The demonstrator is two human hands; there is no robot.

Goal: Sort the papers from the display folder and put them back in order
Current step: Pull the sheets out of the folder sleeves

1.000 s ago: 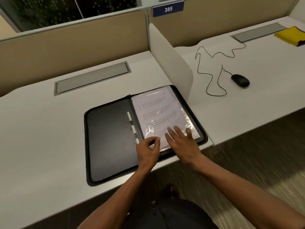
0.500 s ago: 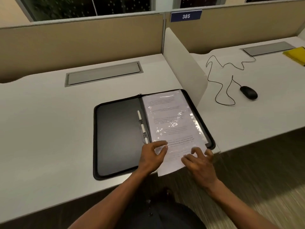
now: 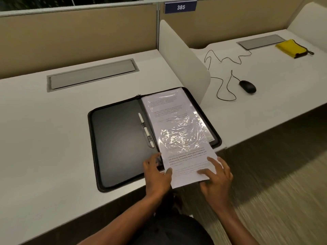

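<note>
A black zip display folder [image 3: 116, 144] lies open on the white desk, its left half bare. Clear plastic sleeves [image 3: 184, 135] with printed pages fill its right half. A printed sheet of paper [image 3: 187, 163] sticks halfway out of the top sleeve, over the desk's front edge. My left hand [image 3: 155, 174] holds the sheet's lower left edge, thumb on top, at the folder's bottom rim. My right hand [image 3: 215, 177] grips the sheet's lower right corner, fingers spread on top.
A white divider panel [image 3: 182, 55] stands just behind the folder's right side. Beyond it lie a black wired mouse [image 3: 247, 86] and a yellow cloth [image 3: 292, 48]. A grey cable hatch [image 3: 92, 74] sits in the desk at the back. Floor shows below the desk edge.
The sheet has slid out of the plastic sleeve toward me, drawn by both hands. My right hand went from lying flat on the sleeve to gripping the sheet's corner.
</note>
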